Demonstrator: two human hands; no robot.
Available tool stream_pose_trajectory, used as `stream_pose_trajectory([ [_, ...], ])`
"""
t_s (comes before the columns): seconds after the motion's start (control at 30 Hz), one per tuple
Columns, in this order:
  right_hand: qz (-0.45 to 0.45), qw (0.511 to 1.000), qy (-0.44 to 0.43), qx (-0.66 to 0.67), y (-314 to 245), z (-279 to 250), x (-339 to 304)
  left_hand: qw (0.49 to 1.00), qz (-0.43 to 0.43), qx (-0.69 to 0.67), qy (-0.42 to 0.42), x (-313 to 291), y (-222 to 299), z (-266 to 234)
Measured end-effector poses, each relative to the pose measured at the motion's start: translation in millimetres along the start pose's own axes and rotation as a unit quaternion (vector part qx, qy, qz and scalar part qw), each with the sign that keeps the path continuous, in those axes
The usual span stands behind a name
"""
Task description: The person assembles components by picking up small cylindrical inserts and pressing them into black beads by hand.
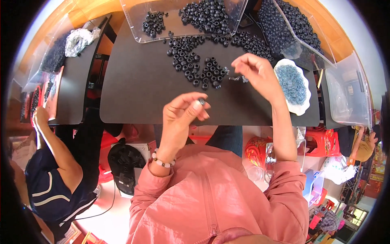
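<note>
My left hand is closed in a pinch, with a small black bead between thumb and forefinger, above the near part of the dark table. To the right my right hand hangs over the table, thumb and fingers drawn together; whatever they hold, if anything, is too small to make out. Just below its fingertips lie short rows of small silvery rings. Several loose black beads are gathered between my hands. Beside my right wrist stands a white scalloped dish filled with tiny blue-grey pieces.
A clear plastic bin at the back holds more black beads, some spilling forward. Another clear bin of dark beads leans at the back right. An empty-looking clear box is far right. At left, a co-worker's hand reaches a side table.
</note>
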State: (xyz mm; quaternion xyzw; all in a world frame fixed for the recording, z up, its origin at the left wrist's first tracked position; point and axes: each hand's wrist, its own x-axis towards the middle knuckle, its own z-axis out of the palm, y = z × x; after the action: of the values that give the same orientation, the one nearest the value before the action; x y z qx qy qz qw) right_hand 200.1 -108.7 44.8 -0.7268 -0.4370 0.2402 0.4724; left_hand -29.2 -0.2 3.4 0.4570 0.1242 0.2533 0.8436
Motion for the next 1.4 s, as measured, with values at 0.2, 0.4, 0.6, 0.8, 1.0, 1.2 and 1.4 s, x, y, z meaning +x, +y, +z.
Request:
stream_pose_trajectory([
  [0.2, -0.040, 0.991, -0.026, -0.123, -2.2, 9.2, 38.4, 0.993, 0.095, -0.064, 0.041, 23.1, -6.1, -25.9],
  [0.4, -0.220, 0.940, -0.086, -0.246, 4.5, 28.8, 51.5, 0.988, 0.075, -0.118, 0.061, 25.4, -3.8, -24.9],
  [0.6, -0.228, 0.919, -0.072, -0.314, -2.3, 26.2, 52.6, 0.989, 0.053, -0.114, 0.078, 28.7, -1.3, -24.1],
  [0.8, -0.261, 0.911, -0.118, -0.298, -3.5, 28.5, 54.0, 0.988, 0.053, -0.119, 0.081, 30.7, -1.1, -23.4],
  [1.0, -0.265, 0.904, -0.122, -0.311, -5.7, 26.9, 56.2, 0.995, 0.024, -0.050, 0.082, 37.0, 8.8, -21.8],
  [1.2, -0.268, 0.899, -0.113, -0.327, -2.7, 31.4, 57.5, 0.995, 0.006, 0.040, 0.092, 51.0, 17.0, -20.6],
  [1.4, -0.284, 0.908, -0.074, -0.300, -1.8, 32.8, 58.4, 0.992, -0.007, 0.091, 0.092, 60.0, 17.0, -21.9],
])
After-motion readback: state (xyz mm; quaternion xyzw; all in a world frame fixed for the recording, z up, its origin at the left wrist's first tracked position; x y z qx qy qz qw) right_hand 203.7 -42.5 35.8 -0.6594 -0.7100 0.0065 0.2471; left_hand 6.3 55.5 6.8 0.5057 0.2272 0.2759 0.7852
